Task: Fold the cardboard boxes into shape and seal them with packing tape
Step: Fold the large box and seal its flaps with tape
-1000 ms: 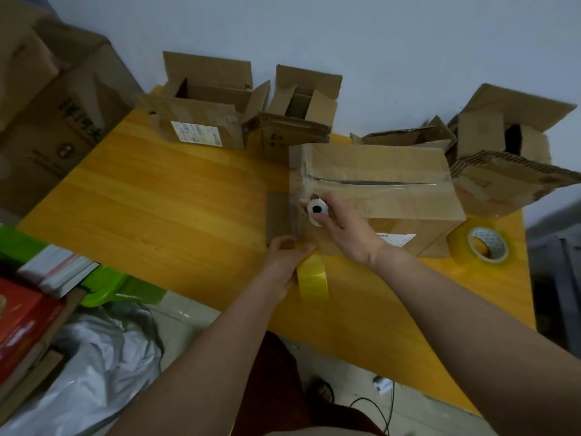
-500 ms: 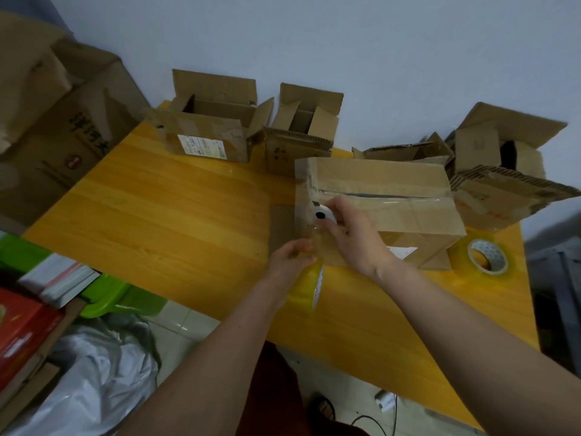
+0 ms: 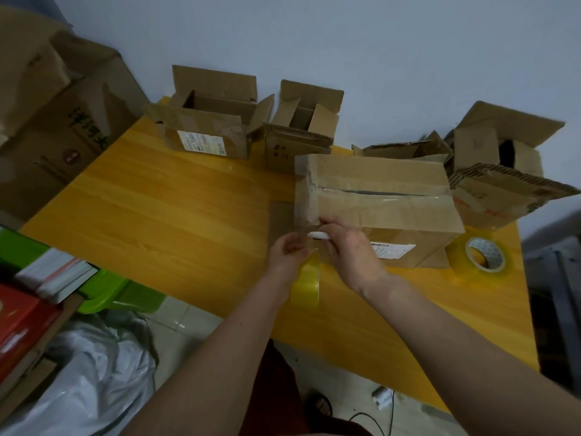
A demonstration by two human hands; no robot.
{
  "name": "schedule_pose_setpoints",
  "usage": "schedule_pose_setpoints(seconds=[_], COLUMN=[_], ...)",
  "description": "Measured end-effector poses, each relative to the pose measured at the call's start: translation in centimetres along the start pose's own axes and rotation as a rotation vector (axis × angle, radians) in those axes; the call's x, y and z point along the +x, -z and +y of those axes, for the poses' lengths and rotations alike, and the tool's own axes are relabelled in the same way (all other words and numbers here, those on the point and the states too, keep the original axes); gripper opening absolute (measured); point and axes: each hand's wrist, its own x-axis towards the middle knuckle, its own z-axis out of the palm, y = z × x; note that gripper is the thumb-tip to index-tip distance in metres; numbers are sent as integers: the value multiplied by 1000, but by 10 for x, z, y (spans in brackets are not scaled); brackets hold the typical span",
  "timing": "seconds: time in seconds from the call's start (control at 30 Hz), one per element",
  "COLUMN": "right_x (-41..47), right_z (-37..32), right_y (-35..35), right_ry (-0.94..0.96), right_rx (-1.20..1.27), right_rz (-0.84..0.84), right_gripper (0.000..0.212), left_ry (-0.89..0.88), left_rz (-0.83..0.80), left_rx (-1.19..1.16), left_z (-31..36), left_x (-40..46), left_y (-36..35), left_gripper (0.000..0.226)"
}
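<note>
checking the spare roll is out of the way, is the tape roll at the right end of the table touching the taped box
Cannot tell. In the head view the spare tape roll lies beside the taped box at its near right corner, but the angle shows neither gap nor contact.

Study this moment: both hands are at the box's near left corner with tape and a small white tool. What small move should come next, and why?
Probably cut the tape. The left hand holds the tape roll below the box, the strip runs over its seam, and the right hand holds the white cutter at it.
</note>
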Motion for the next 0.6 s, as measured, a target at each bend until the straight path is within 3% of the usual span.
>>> schedule_pose_setpoints(seconds=[0.17,0.6], right_x=[1,0], right_z=[-2,-8], right_y=[3,4], right_ry=[-16,59], right_rx=[-14,-320], right_rz=[50,-110], right_gripper=[23,32], left_ry=[32,69], left_rz=[8,25], left_rx=[-14,51], left_z=[4,3], left_x=[0,0], left_y=[-1,-3], left_gripper=[48,44])
